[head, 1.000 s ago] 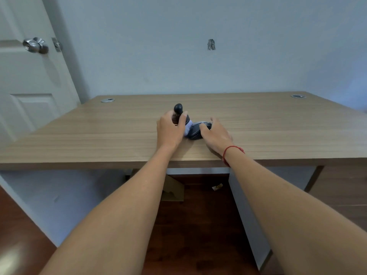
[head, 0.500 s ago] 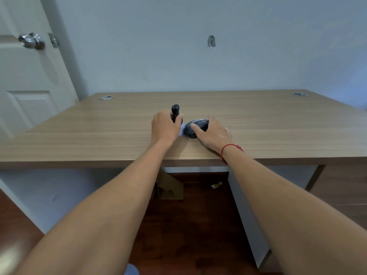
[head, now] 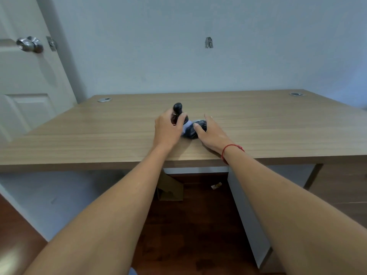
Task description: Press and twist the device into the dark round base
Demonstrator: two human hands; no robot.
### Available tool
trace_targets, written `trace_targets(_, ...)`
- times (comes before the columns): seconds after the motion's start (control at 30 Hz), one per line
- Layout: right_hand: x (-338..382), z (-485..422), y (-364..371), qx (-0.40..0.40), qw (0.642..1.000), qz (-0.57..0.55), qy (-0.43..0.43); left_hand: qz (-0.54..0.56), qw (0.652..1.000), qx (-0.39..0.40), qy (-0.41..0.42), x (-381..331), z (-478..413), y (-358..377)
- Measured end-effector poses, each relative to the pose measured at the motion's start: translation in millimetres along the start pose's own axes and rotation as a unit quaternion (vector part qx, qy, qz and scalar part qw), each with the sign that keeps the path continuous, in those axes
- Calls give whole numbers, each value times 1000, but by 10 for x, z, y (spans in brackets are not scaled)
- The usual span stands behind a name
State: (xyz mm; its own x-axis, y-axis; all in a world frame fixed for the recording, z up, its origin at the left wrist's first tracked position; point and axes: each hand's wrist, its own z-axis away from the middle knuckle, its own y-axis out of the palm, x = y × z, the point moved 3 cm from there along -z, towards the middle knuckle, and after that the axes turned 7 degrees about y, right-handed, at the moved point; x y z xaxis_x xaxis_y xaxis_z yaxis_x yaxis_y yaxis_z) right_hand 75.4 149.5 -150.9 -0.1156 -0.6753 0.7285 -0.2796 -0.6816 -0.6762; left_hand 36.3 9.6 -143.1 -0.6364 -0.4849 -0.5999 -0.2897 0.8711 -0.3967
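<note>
My left hand (head: pixel 168 128) grips a small dark bottle-like object (head: pixel 177 109) whose rounded black top sticks up above my fingers; its lower part is hidden. Beside it lies a dark rounded object (head: pixel 193 130) with a pale bluish piece (head: pixel 185 127) between the two. My right hand (head: pixel 213 133) rests on the dark rounded object, thumb against its near side and fingers over its far side. Both sit on a wooden desk (head: pixel 278 124) near its front edge. A red string circles my right wrist.
A white door with a metal knob (head: pixel 29 44) stands at the left. Two round cable grommets (head: pixel 104 99) (head: pixel 296 94) sit at the desk's back corners. Under the desk are a cardboard piece (head: pixel 170 187), a white panel and a dark wood floor.
My left hand shifted slightly left with the dark bottle-like object and holds it more upright. My right hand stayed on the dark rounded object.
</note>
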Motion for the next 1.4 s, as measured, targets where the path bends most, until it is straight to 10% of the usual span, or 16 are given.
trace_targets(0.5, -24, 7, 0, 12, 1000, -28, 7, -80, 994, -25, -74, 107, -24, 29)
trace_targets(0.93, -20, 63, 6, 17, 999, -45, -8, 65, 993, -84, -43, -89, -30, -44)
trace_targets(1.4, -54, 6, 32, 17, 999, -27, -29, -30, 999, 16, 3, -188, -111, 77)
